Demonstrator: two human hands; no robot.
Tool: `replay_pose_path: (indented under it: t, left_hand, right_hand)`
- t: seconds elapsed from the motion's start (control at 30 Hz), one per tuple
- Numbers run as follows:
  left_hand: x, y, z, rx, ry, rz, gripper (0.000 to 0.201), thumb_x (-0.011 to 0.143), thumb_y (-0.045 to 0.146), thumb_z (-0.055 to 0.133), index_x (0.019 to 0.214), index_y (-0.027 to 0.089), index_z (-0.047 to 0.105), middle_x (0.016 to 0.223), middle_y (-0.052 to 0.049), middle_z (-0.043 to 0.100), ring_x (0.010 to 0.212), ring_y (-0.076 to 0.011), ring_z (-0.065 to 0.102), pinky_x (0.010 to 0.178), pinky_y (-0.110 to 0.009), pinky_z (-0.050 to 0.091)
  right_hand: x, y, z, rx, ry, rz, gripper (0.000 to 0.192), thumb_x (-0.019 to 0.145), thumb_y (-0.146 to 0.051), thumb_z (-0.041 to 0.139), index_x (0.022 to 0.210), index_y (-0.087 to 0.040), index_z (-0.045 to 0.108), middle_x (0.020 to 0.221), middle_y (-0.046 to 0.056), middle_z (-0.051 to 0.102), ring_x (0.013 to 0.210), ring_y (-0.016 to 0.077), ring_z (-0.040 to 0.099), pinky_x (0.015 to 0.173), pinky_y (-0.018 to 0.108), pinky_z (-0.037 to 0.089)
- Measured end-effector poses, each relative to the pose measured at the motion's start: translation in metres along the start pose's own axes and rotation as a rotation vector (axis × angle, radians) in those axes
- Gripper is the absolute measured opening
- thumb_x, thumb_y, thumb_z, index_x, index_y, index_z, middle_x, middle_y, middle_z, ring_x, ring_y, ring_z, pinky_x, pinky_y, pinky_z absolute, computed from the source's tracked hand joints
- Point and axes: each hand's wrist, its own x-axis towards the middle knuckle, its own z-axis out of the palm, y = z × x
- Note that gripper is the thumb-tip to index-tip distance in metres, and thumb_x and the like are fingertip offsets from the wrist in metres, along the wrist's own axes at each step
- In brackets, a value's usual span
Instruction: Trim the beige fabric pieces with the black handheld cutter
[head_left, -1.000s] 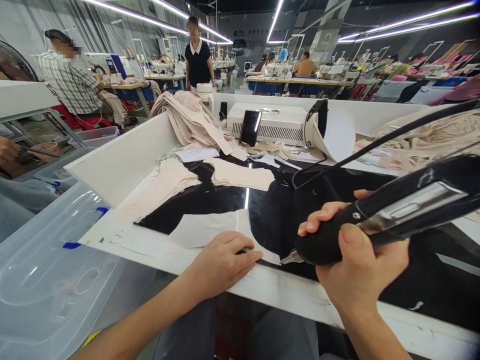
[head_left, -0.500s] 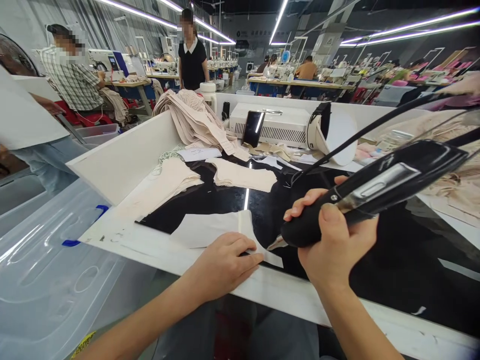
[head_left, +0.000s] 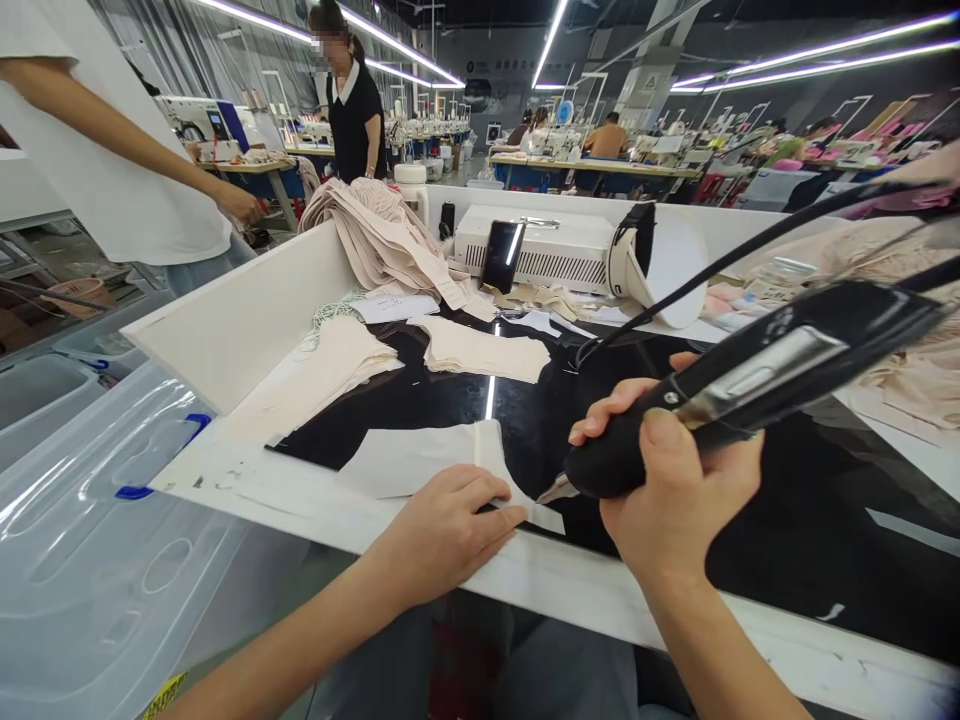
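Observation:
My right hand [head_left: 667,490] is wrapped round a black corded hand tool [head_left: 739,385] with a silvery panel on its side. The tool's narrow metal tip [head_left: 557,488] points left and meets the edge of a pale fabric piece [head_left: 416,455], close to the table's front edge. My left hand [head_left: 461,525] lies palm down on that piece, fingers stretched out and just left of the tip. A cream strip [head_left: 478,445] runs across the piece. Under the fabric is a glossy black surface [head_left: 465,405].
Stacked cream pieces [head_left: 487,350] and a second stack [head_left: 337,365] lie beyond my hands. Behind them stand a phone [head_left: 501,255], a white vented machine [head_left: 555,245] and heaped fabric [head_left: 382,235]. A clear plastic bin [head_left: 97,520] adjoins the table's left side. Cables [head_left: 697,270] arch at right.
A person in a white shirt has come further into view at left. Another person, in black, has turned and shifted left. My hands and the tool stay almost in place.

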Motion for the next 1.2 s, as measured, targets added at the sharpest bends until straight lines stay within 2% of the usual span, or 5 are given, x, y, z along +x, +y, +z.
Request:
replay_pose_path:
  t: [0.1,0.3,0.57,1.0,1.2]
  left_hand:
    - [0.0,-0.003,0.002,-0.005,-0.002,0.001,0.021,0.107,0.019,0.052,0.117,0.017,0.07,0.106,-0.009,0.069,0.103,-0.0234,0.065,0.094,-0.04,0.057]
    - [0.002,-0.005,0.004,-0.01,-0.018,0.002,0.021,0.106,0.018,0.052,0.118,0.016,0.069,0.108,-0.01,0.068,0.104,-0.0243,0.065,0.093,-0.041,0.057]
    - [0.001,-0.006,0.003,-0.002,-0.019,0.009,0.023,0.106,0.018,0.051,0.119,0.016,0.07,0.108,-0.01,0.068,0.103,-0.0241,0.064,0.092,-0.041,0.058]
    - [0.005,-0.002,0.001,0.006,-0.012,0.011,0.025,0.106,0.017,0.052,0.124,0.016,0.069,0.107,-0.01,0.068,0.102,-0.0249,0.064,0.094,-0.042,0.058]
    - [0.002,-0.007,0.001,0.003,-0.019,0.015,0.023,0.107,0.016,0.049,0.117,0.015,0.07,0.106,-0.01,0.068,0.101,-0.0235,0.064,0.092,-0.04,0.058]
  right_hand:
    - [0.001,-0.001,-0.004,-0.008,0.048,-0.013,0.039,0.079,-0.027,0.079,0.113,-0.025,0.059,0.077,-0.006,0.067,0.054,0.0149,0.059,0.047,0.031,0.053]
    - [0.001,0.006,-0.011,-0.021,0.013,-0.021,0.04,0.08,-0.028,0.079,0.116,-0.026,0.061,0.078,-0.006,0.067,0.056,0.0149,0.06,0.048,0.031,0.054]
    - [-0.001,0.0,-0.006,0.024,0.034,0.008,0.035,0.081,-0.025,0.076,0.113,-0.026,0.062,0.077,-0.006,0.066,0.055,0.0142,0.059,0.047,0.03,0.054]
    - [-0.011,0.0,-0.002,0.023,-0.004,0.058,0.041,0.08,-0.03,0.08,0.115,-0.026,0.06,0.079,-0.005,0.068,0.057,0.0153,0.062,0.051,0.032,0.055]
    - [-0.008,-0.004,-0.007,0.027,0.033,0.029,0.043,0.076,-0.029,0.081,0.114,-0.025,0.061,0.077,-0.004,0.067,0.055,0.0153,0.061,0.045,0.03,0.054]
